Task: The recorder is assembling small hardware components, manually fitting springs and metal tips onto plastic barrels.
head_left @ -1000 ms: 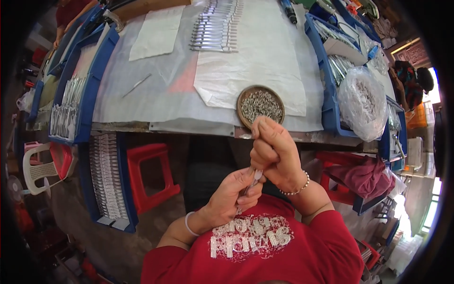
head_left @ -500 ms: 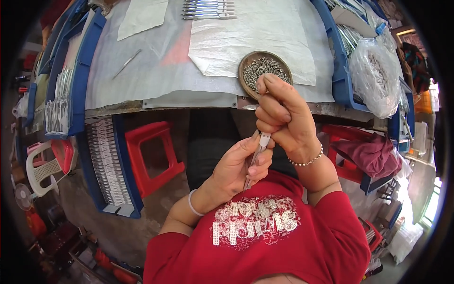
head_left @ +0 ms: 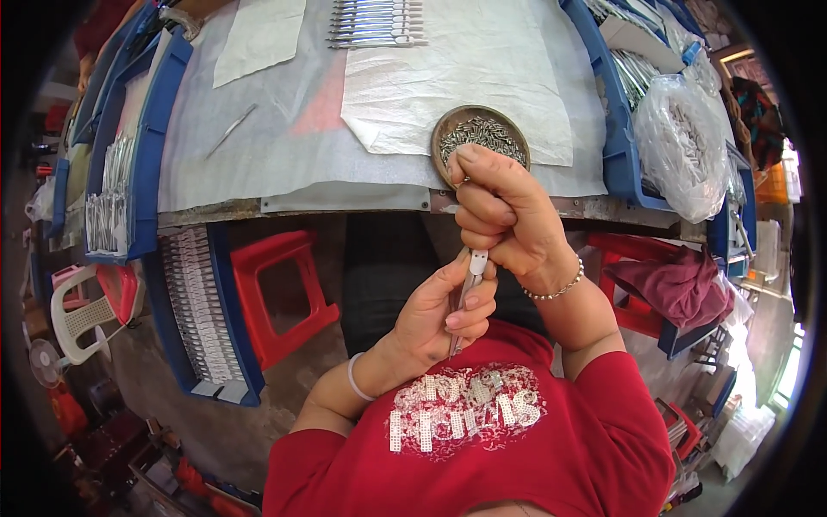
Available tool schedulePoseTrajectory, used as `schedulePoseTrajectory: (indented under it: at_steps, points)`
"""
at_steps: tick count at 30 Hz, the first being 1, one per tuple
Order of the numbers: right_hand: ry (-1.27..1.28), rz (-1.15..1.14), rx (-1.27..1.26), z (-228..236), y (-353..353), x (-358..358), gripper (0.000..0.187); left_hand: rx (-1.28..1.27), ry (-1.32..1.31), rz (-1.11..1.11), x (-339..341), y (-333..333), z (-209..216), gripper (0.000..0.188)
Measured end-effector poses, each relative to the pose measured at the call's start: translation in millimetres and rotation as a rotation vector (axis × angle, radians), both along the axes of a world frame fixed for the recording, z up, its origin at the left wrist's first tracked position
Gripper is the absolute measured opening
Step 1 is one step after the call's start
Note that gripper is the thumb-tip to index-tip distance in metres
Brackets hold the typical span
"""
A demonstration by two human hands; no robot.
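My left hand is closed round a slim metal tool, tweezers-like, with narrow shanks and a pale flat end pierced by small holes. Its pointed end sticks out below my fingers, towards my red shirt. Just above, my right hand is curled shut at the tool's flat end, thumb and forefinger pressed together at the top; what they hold is hidden. Beyond that hand, a round wooden bowl of small metal pins stands near the table's front edge, partly covered by my fingers.
Several similar metal tools lie in a row on white paper. One slim metal piece lies apart. Blue bins flank the table, with a plastic bag of parts at right. A red stool stands left of my legs.
Both hands still grip in the same way; the right has shifted slightly left and down in the picture. The table and bowl appear a little lower as the view tilts.
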State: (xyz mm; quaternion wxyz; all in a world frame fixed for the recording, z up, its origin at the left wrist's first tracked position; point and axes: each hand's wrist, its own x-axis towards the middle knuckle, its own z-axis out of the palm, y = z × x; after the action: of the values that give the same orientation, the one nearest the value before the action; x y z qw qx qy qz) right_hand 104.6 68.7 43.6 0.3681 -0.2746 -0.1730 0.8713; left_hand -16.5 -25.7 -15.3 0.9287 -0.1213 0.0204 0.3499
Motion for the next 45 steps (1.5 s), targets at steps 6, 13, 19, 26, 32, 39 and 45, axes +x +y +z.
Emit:
schedulePoseTrajectory:
  at_steps: [6, 13, 19, 26, 32, 39, 45]
  points:
    - [-0.023, 0.002, 0.068, -1.8, 3.8, -0.2, 0.019, -0.01, -0.013, 0.026, 1.0, 4.3, 2.8, 0.03]
    - [-0.892, -0.304, 0.946, 3.0, 31.3, 33.7, 0.011, 0.023, 0.078, -0.018, -2.2, 9.8, 10.6, 0.029]
    - [-1.483, 0.146, 1.489, -14.7, 51.9, 51.7, 0.022, 0.119, 0.097, 0.03, -4.4, 14.6, 11.1, 0.028]
    - [-1.66, 0.289, 1.604, -20.6, 57.2, 44.0, 0.011, 0.157, 0.182, 0.043, -8.2, 11.5, 17.0, 0.028]
    - [-1.652, 0.246, 1.609, -21.7, 57.5, 43.3, 0.01, 0.16, 0.172, 0.036, -10.9, 14.2, 17.1, 0.028]
    - [-1.502, 0.029, 1.478, -13.9, 57.4, 45.5, 0.012, 0.112, 0.162, 0.02, -7.4, 15.5, 15.1, 0.03]
    - [-1.306, -0.054, 1.275, -8.3, 52.9, 47.1, 0.01, 0.061, 0.152, 0.013, -6.2, 18.5, 12.9, 0.03]
